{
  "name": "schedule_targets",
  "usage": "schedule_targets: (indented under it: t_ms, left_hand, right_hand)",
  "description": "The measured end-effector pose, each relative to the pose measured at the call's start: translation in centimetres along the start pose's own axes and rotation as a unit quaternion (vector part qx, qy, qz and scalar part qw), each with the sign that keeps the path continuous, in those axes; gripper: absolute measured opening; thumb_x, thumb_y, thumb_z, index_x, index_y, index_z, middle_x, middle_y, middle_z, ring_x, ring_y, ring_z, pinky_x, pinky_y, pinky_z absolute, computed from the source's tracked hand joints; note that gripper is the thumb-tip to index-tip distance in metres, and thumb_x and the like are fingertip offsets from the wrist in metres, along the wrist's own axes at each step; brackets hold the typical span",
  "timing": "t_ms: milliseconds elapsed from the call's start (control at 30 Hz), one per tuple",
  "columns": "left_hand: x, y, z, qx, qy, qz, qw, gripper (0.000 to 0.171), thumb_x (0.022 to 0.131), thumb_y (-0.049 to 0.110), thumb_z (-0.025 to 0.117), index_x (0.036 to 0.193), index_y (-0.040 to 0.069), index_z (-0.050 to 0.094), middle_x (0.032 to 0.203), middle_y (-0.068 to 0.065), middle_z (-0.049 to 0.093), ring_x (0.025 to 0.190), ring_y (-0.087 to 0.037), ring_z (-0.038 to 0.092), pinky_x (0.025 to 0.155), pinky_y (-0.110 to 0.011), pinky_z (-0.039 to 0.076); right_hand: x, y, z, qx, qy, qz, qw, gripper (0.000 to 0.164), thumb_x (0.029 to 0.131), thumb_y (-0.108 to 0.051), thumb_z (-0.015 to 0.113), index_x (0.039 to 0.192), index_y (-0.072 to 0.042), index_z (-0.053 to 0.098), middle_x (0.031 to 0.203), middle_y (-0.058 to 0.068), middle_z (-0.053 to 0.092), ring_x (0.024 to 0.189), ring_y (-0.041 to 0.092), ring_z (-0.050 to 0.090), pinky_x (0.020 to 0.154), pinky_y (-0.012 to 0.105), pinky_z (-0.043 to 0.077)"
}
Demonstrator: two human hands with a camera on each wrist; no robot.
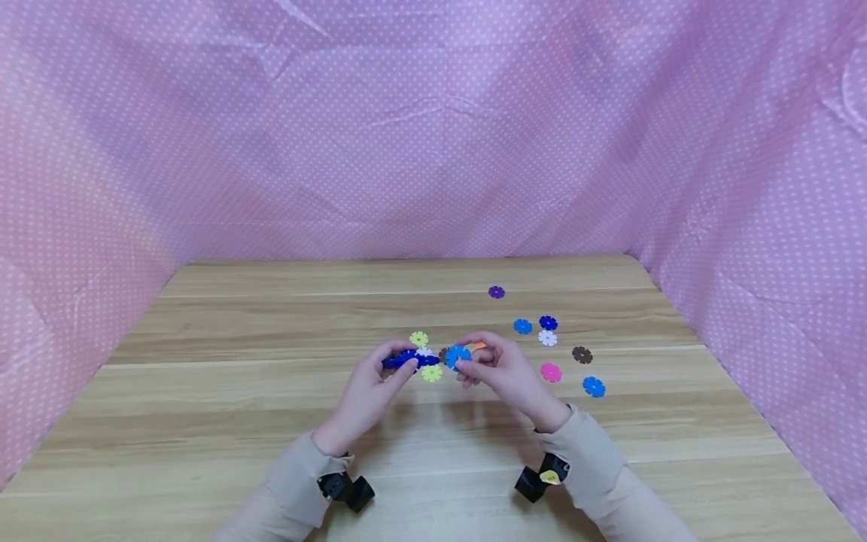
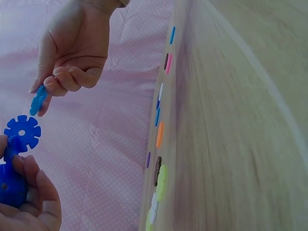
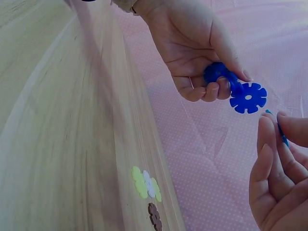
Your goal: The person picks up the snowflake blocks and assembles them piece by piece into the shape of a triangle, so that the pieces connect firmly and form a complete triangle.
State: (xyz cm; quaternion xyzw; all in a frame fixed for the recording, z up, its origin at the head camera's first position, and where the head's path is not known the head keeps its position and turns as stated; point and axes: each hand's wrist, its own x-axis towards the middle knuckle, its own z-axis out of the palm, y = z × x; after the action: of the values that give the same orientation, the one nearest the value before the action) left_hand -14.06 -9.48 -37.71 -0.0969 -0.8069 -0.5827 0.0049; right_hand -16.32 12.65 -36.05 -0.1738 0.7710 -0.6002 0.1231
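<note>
My left hand [image 1: 374,380] grips several dark blue notched discs [image 3: 248,97] joined edge to edge, with one disc sticking out past the fingertips. Facing it, my right hand [image 1: 504,369] pinches a single light blue notched disc [image 1: 457,357] between thumb and fingers. Both hands are raised over the table, and in the left wrist view the light blue disc is just apart from the outermost dark blue one. Part of the dark blue chain is hidden in the left palm. Beneath the hands lie yellow-green discs [image 1: 431,373], a white disc and a brown disc [image 3: 154,216].
On the wooden table [image 1: 237,391], to the right, lie loose discs: a purple one [image 1: 497,292], a dark blue one [image 1: 548,322], a pink one [image 1: 552,372], a brown one [image 1: 582,354] and light blue ones [image 1: 594,387]. Pink dotted cloth [image 1: 406,150] hangs around the back and sides.
</note>
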Motion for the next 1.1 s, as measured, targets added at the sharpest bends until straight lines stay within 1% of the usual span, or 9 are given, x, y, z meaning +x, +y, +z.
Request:
schedule_targets:
  t_ms: [67,133,233,367,567,733,833,967,1100]
  left_hand:
    - [0.0,0.1,0.1,0.000,0.002,0.003,1.0000,0.025,0.094,0.016,0.060,0.117,0.006,0.061,0.113,-0.008,0.064,0.100,-0.020,0.063,0.083,-0.028,0.055]
    - [0.1,0.1,0.2,0.001,0.004,0.004,1.0000,0.024,0.093,0.015,0.060,0.116,0.007,0.062,0.113,-0.008,0.064,0.101,-0.020,0.063,0.084,-0.028,0.055]
    - [0.1,0.1,0.3,0.002,0.006,0.007,1.0000,0.022,0.093,0.014,0.061,0.114,0.007,0.063,0.112,-0.007,0.064,0.100,-0.020,0.062,0.084,-0.027,0.055]
    - [0.1,0.0,0.5,-0.002,0.002,0.014,0.9999,0.020,0.092,0.013,0.062,0.111,0.008,0.064,0.110,-0.008,0.065,0.097,-0.019,0.062,0.082,-0.027,0.055]
    - [0.1,0.1,0.7,-0.003,0.005,0.011,0.9999,0.018,0.091,0.012,0.063,0.109,0.010,0.064,0.108,-0.008,0.065,0.096,-0.019,0.062,0.081,-0.026,0.055]
    - [0.1,0.1,0.9,-0.004,0.007,0.019,0.9998,0.018,0.091,0.011,0.063,0.109,0.010,0.064,0.108,-0.007,0.065,0.096,-0.019,0.062,0.081,-0.026,0.056]
    - [0.0,0.1,1.0,-0.011,0.003,0.019,0.9998,0.018,0.091,0.011,0.063,0.109,0.008,0.064,0.107,-0.007,0.065,0.095,-0.018,0.062,0.081,-0.026,0.056]
    - [-0.1,0.2,1.1,-0.026,-0.004,0.022,0.9994,0.021,0.092,0.010,0.061,0.112,0.003,0.064,0.109,-0.011,0.065,0.095,-0.020,0.063,0.081,-0.025,0.056]
    - [-0.1,0.4,1.1,-0.027,0.001,0.028,0.9993,0.023,0.092,0.010,0.061,0.113,0.002,0.065,0.112,-0.015,0.065,0.095,-0.020,0.063,0.081,-0.025,0.056]
  right_hand:
    - [0.0,0.0,0.0,0.004,0.001,0.001,1.000,0.034,0.091,-0.008,0.061,0.121,0.005,0.052,0.077,0.009,0.067,0.070,0.015,0.066,0.071,0.033,0.058]
    - [0.0,0.0,0.0,0.007,0.000,0.002,1.000,0.033,0.091,-0.007,0.062,0.120,0.004,0.053,0.076,0.007,0.067,0.071,0.016,0.066,0.072,0.036,0.058]
    - [0.0,-0.1,0.1,0.011,-0.003,-0.001,1.000,0.032,0.090,-0.006,0.063,0.119,0.004,0.053,0.076,0.007,0.066,0.074,0.024,0.068,0.074,0.040,0.058]
    - [0.0,-0.1,0.3,0.012,-0.002,-0.007,1.000,0.033,0.090,-0.006,0.063,0.119,0.005,0.053,0.077,0.010,0.066,0.078,0.036,0.067,0.073,0.036,0.058]
    - [0.0,0.1,0.5,0.016,0.002,-0.005,1.000,0.034,0.089,-0.006,0.064,0.119,0.005,0.052,0.077,0.011,0.067,0.076,0.030,0.068,0.072,0.031,0.058]
    - [0.0,0.1,0.7,0.025,0.003,-0.008,1.000,0.033,0.089,-0.004,0.063,0.117,0.006,0.051,0.077,0.011,0.067,0.074,0.025,0.068,0.072,0.032,0.058]
    - [0.0,0.1,0.8,0.018,0.008,-0.014,1.000,0.031,0.089,-0.002,0.063,0.115,0.007,0.052,0.076,0.012,0.066,0.073,0.024,0.068,0.070,0.032,0.059]
    - [-0.1,0.1,1.0,0.016,0.019,-0.025,0.999,0.026,0.088,0.000,0.062,0.112,0.008,0.055,0.077,0.019,0.066,0.072,0.029,0.068,0.068,0.031,0.059]
    - [-0.2,0.1,1.2,0.024,0.038,-0.034,0.998,0.025,0.088,0.001,0.063,0.111,0.009,0.057,0.081,0.027,0.066,0.070,0.030,0.068,0.067,0.030,0.059]
